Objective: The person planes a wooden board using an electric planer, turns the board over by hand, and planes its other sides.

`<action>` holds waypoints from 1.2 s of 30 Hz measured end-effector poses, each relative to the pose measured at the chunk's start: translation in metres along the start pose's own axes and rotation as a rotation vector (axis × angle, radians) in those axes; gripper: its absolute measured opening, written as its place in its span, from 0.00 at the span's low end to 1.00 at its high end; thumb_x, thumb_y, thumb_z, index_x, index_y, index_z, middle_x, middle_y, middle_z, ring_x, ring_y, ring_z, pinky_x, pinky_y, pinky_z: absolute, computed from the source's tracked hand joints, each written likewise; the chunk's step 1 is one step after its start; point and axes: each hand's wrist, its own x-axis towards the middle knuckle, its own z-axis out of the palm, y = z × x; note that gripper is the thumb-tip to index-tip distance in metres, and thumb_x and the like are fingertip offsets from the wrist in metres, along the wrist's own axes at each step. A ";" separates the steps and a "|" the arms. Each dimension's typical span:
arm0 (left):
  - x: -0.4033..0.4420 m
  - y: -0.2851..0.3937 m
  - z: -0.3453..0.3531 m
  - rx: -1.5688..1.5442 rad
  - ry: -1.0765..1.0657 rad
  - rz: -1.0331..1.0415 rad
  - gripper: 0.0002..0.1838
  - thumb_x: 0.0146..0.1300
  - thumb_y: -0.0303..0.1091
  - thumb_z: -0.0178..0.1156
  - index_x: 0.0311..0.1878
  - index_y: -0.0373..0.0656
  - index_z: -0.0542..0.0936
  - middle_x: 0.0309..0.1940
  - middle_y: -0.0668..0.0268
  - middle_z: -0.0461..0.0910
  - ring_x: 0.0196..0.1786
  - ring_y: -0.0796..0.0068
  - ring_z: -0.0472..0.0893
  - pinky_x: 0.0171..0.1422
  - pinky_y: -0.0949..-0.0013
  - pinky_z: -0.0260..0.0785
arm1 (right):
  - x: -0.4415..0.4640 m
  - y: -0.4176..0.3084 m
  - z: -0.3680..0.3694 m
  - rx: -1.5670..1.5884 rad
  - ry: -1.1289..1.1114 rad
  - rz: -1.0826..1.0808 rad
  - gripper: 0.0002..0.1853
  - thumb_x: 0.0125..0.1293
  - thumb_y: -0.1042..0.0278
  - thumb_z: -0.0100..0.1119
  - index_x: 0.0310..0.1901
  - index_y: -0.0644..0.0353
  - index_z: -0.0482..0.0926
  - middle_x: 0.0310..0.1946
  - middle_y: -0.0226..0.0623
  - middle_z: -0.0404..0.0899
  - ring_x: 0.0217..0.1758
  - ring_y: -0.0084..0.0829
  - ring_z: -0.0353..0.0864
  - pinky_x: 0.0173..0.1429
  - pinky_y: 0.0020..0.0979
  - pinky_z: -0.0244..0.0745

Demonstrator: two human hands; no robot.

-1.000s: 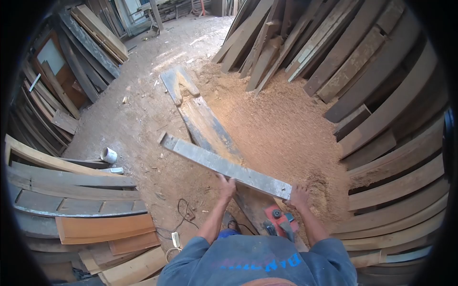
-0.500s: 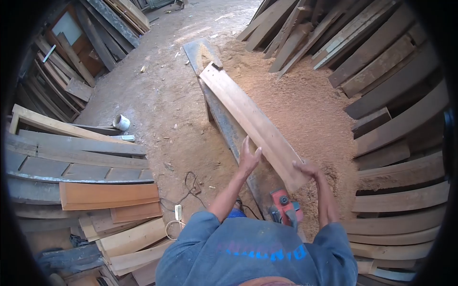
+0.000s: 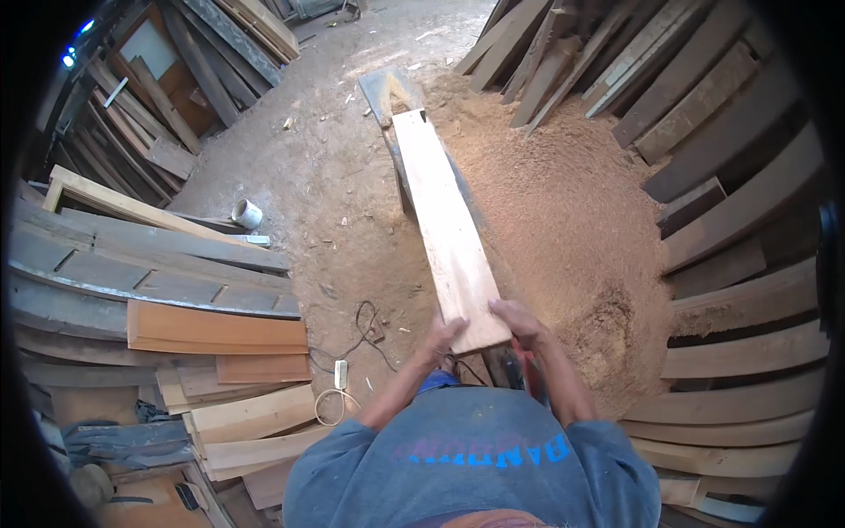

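A long pale wooden board (image 3: 447,220) lies lengthwise over a narrow bench (image 3: 377,91), its broad face up. My left hand (image 3: 447,335) grips the left edge at the near end, thumb on top. On the opposite edge, my right hand (image 3: 518,322) holds the same end, also with its thumb over the face. The fingers under the board are hidden. Just below the near end, a red power tool (image 3: 529,370) shows partly beside my right forearm; the board and arm cover most of it.
Wood shavings (image 3: 563,211) cover the ground right of the bench. Planks lean in rows on the right (image 3: 748,352) and lie stacked on the left (image 3: 220,330). A white bucket (image 3: 247,213) lies on its side, and a cable with a white power strip (image 3: 341,374) runs along the floor.
The board has turned from edge-up and slanted to broad face up, its near end swinging left. My left hand has moved back to the near end. The power tool is now mostly covered.
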 end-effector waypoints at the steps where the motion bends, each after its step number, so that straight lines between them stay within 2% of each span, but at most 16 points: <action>1: 0.000 0.013 -0.009 -0.021 -0.030 0.022 0.45 0.63 0.38 0.66 0.79 0.36 0.56 0.71 0.51 0.71 0.71 0.58 0.75 0.75 0.55 0.71 | 0.000 -0.003 0.006 -0.028 -0.019 -0.053 0.35 0.80 0.40 0.51 0.66 0.70 0.77 0.57 0.45 0.85 0.59 0.33 0.85 0.61 0.37 0.80; 2: 0.003 0.028 -0.016 -0.046 -0.059 0.044 0.46 0.63 0.39 0.65 0.80 0.35 0.56 0.73 0.51 0.70 0.72 0.58 0.74 0.76 0.54 0.70 | 0.001 -0.009 0.012 0.000 -0.030 -0.165 0.37 0.80 0.37 0.48 0.67 0.71 0.75 0.58 0.45 0.84 0.59 0.34 0.85 0.61 0.36 0.80; 4: -0.026 0.113 0.021 -0.255 -0.206 0.288 0.53 0.66 0.41 0.63 0.85 0.42 0.41 0.76 0.48 0.65 0.75 0.54 0.72 0.79 0.55 0.66 | 0.000 -0.035 0.035 0.106 -0.088 -0.369 0.41 0.81 0.33 0.43 0.71 0.70 0.72 0.60 0.44 0.83 0.58 0.33 0.85 0.60 0.35 0.81; 5: -0.035 0.128 0.023 -0.262 -0.131 0.334 0.63 0.66 0.50 0.65 0.84 0.46 0.26 0.78 0.44 0.61 0.78 0.50 0.69 0.83 0.52 0.62 | -0.011 -0.055 0.050 0.188 -0.134 -0.461 0.42 0.81 0.32 0.40 0.73 0.70 0.69 0.60 0.43 0.83 0.56 0.31 0.86 0.60 0.35 0.81; 6: -0.042 0.148 0.028 -0.208 -0.194 0.422 0.61 0.71 0.57 0.62 0.85 0.45 0.26 0.82 0.48 0.55 0.82 0.49 0.62 0.81 0.43 0.64 | -0.020 -0.071 0.056 0.215 -0.274 -0.523 0.42 0.82 0.33 0.39 0.74 0.70 0.67 0.58 0.42 0.83 0.53 0.29 0.86 0.59 0.34 0.82; 7: -0.046 0.167 0.036 -0.227 -0.283 0.543 0.61 0.73 0.53 0.61 0.83 0.47 0.20 0.82 0.46 0.53 0.81 0.47 0.62 0.80 0.40 0.65 | -0.029 -0.085 0.063 0.241 -0.417 -0.584 0.41 0.83 0.34 0.38 0.75 0.70 0.65 0.57 0.41 0.84 0.50 0.27 0.86 0.58 0.33 0.82; 8: -0.051 0.184 0.049 -0.164 -0.261 0.605 0.62 0.73 0.46 0.64 0.82 0.48 0.19 0.80 0.45 0.56 0.78 0.49 0.67 0.76 0.43 0.71 | -0.040 -0.095 0.075 0.191 -0.344 -0.655 0.40 0.83 0.37 0.41 0.76 0.70 0.64 0.54 0.40 0.84 0.46 0.25 0.85 0.56 0.33 0.83; 9: -0.046 0.195 0.057 -0.089 -0.180 0.674 0.55 0.73 0.36 0.65 0.85 0.46 0.31 0.75 0.47 0.65 0.72 0.52 0.76 0.72 0.47 0.77 | -0.048 -0.096 0.080 0.101 -0.302 -0.666 0.40 0.82 0.37 0.43 0.76 0.69 0.65 0.54 0.40 0.84 0.46 0.25 0.85 0.56 0.33 0.83; 11: -0.024 0.211 0.053 -0.246 -0.174 0.686 0.57 0.72 0.27 0.65 0.84 0.44 0.27 0.68 0.45 0.72 0.63 0.55 0.82 0.65 0.50 0.83 | -0.060 -0.097 0.084 -0.083 -0.217 -0.678 0.40 0.81 0.38 0.47 0.76 0.69 0.65 0.54 0.41 0.84 0.46 0.25 0.85 0.55 0.31 0.83; 15: -0.019 0.220 0.049 -0.298 -0.097 0.692 0.50 0.72 0.23 0.63 0.84 0.42 0.37 0.66 0.48 0.74 0.61 0.57 0.83 0.62 0.51 0.85 | -0.086 -0.053 0.048 -0.682 0.128 -0.675 0.37 0.75 0.45 0.57 0.71 0.74 0.70 0.60 0.51 0.83 0.56 0.46 0.87 0.65 0.41 0.79; 19: -0.016 0.221 0.050 -0.306 -0.103 0.674 0.48 0.71 0.23 0.65 0.82 0.41 0.41 0.65 0.49 0.74 0.61 0.57 0.83 0.62 0.51 0.85 | -0.095 0.041 -0.026 -0.645 0.547 -0.352 0.35 0.69 0.48 0.61 0.65 0.73 0.75 0.51 0.56 0.86 0.55 0.48 0.87 0.65 0.41 0.77; 21: -0.014 0.220 0.051 -0.319 -0.108 0.668 0.49 0.70 0.23 0.65 0.82 0.41 0.42 0.65 0.49 0.74 0.61 0.57 0.83 0.62 0.50 0.85 | -0.132 0.054 -0.031 -0.878 0.730 -0.183 0.34 0.64 0.49 0.66 0.62 0.71 0.77 0.44 0.53 0.87 0.51 0.49 0.87 0.64 0.40 0.77; 24: -0.009 0.217 0.061 -0.362 -0.103 0.666 0.50 0.69 0.23 0.67 0.82 0.42 0.41 0.65 0.49 0.74 0.61 0.57 0.83 0.63 0.50 0.85 | -0.163 0.078 -0.040 -0.945 0.545 0.022 0.33 0.60 0.55 0.71 0.61 0.68 0.76 0.40 0.50 0.86 0.47 0.50 0.86 0.59 0.42 0.79; 26: -0.005 0.213 0.074 -0.411 -0.093 0.666 0.52 0.68 0.23 0.67 0.82 0.42 0.40 0.65 0.49 0.74 0.61 0.57 0.83 0.63 0.50 0.85 | -0.161 0.118 -0.048 -0.880 0.597 -0.049 0.31 0.60 0.59 0.72 0.62 0.67 0.77 0.43 0.50 0.86 0.50 0.49 0.86 0.61 0.42 0.78; 29: -0.001 0.207 0.092 -0.411 -0.041 0.660 0.34 0.70 0.24 0.66 0.73 0.41 0.59 0.60 0.55 0.79 0.61 0.59 0.84 0.65 0.51 0.85 | -0.137 0.191 -0.068 -0.783 0.663 -0.156 0.29 0.61 0.66 0.72 0.63 0.66 0.77 0.47 0.50 0.86 0.55 0.46 0.85 0.64 0.42 0.77; 36: 0.008 0.210 0.119 -0.452 -0.067 0.673 0.47 0.67 0.22 0.69 0.78 0.39 0.46 0.64 0.48 0.73 0.63 0.53 0.82 0.67 0.46 0.82 | -0.140 0.161 -0.056 -0.679 0.571 -0.145 0.38 0.60 0.69 0.74 0.71 0.66 0.69 0.60 0.48 0.81 0.64 0.43 0.80 0.69 0.42 0.74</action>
